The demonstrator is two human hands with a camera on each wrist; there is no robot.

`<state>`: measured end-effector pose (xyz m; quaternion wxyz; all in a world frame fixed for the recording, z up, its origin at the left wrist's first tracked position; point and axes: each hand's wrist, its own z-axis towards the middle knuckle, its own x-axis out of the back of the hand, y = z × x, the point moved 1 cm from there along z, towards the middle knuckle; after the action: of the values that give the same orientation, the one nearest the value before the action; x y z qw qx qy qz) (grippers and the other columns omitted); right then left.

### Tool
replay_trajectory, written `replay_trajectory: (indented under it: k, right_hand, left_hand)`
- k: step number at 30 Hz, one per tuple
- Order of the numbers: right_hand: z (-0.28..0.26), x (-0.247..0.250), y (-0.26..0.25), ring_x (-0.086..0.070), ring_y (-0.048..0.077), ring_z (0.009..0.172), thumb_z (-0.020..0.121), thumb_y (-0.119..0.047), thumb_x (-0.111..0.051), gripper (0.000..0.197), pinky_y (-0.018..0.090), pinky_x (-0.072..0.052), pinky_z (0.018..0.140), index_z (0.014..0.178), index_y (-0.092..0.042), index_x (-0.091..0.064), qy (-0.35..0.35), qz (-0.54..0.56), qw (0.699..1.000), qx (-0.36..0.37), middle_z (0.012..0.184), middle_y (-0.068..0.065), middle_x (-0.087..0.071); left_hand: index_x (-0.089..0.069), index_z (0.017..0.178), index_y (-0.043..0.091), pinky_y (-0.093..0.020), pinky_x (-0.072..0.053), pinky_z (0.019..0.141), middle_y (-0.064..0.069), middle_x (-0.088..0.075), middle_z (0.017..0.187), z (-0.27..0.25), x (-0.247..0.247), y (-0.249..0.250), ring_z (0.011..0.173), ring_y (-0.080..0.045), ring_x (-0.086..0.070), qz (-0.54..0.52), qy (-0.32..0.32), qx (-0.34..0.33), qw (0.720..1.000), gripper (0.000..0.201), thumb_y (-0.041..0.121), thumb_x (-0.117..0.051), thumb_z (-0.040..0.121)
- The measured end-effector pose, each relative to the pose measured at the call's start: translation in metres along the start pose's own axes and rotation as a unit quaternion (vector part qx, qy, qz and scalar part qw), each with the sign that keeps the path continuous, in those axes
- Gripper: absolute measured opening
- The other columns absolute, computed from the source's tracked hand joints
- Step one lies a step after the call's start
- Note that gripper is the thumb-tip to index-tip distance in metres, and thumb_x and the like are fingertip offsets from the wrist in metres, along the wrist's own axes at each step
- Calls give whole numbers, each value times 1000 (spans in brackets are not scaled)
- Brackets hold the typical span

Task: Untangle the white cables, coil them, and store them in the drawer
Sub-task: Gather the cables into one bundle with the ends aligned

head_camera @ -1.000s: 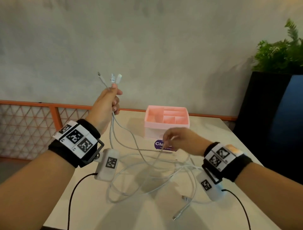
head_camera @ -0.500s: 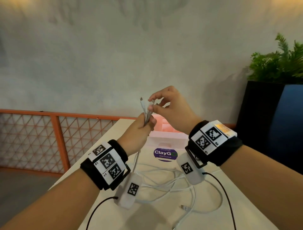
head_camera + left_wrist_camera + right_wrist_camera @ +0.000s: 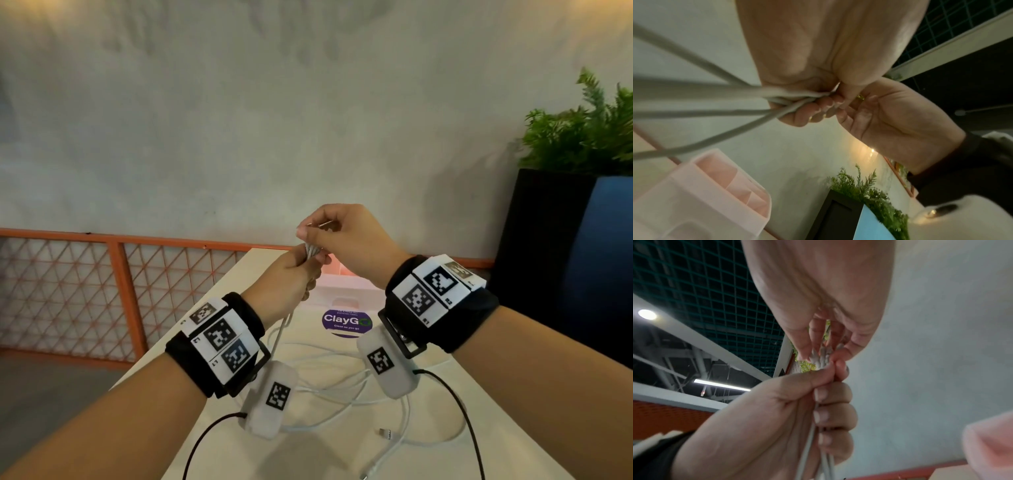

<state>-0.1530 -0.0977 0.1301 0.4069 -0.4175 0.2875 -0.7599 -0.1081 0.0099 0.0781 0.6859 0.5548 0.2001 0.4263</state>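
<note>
So both hands are up in the air over the desk (image 3: 219, 301) here. The left hand (image 3: 284, 277) is fisted around a bunch of the white cables (image 3: 342, 383), all four fingers (image 3: 830, 415) curled tight with the thumb clamped on top. In the right-wrist view the cable ends (image 3: 822, 356) stick out of the top of that fist, maybe three or four plug ends packed together (kind of blurry, so an exact count isn't possible). The right hand (image 3: 346, 240) sits right above, thumb and fingertips closed down on those plug ends in a pinch, and the two hands are basically touching there.

Below the left fist the strands hang down and fan out; the left-wrist view shows several grey-white lines (image 3: 701, 112) running away from the grip. The rest of the cables lie in a loose tangle of loops on the desk under the wrists, with a free connector (image 3: 385, 432) lying near the front and another end close to the bottom edge of the head view.

The pink drawer box (image 3: 701, 191) stands at the far end of the desk, mostly hidden behind the hands in the head view, its open top split into compartments. A purple ClayGo sticker (image 3: 346, 320) sits on the desk in front of it. There's a potted plant (image 3: 582, 137) off to the right and an orange railing (image 3: 120, 291) to the left.
</note>
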Motion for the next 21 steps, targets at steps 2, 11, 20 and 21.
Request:
replay_trajectory:
  k: [2,11,20,21]
  right_hand:
    - [0,2,0,-52,12,45,79,-11,-71,5,25,-46,55,77,-6,-68,-13,2,1000,-5,57,-2,-61]
    - [-24,-12,32,-54,12,114,83,-44,-60,77,33,-46,98,144,-29,-17,-85,41,994,-60,137,3,-46]
    - [-47,-68,61,-62,14,93,86,-11,-63,15,29,-45,96,93,1,-58,-190,121,971,-86,94,5,-65]
    - [-45,-68,61,-64,17,91,89,-7,-58,7,28,-46,94,87,-2,-53,-190,142,968,-84,89,7,-66]
  left_hand:
    - [-49,83,16,-24,-28,55,1,-37,68,-1,0,1,58,-11,-32,3,0,-2,1000,20,15,-37,99]
    - [-50,87,16,-21,-37,49,9,-42,50,-3,12,14,46,-9,-36,-127,46,-38,990,22,21,-35,101]
    - [-52,88,19,-23,-46,65,5,-35,60,-15,33,43,54,-8,-35,-167,0,-61,984,26,24,-31,102]
    - [-52,87,20,-24,-45,65,6,-35,59,-15,40,44,53,-8,-35,-166,7,-68,984,26,25,-31,102]
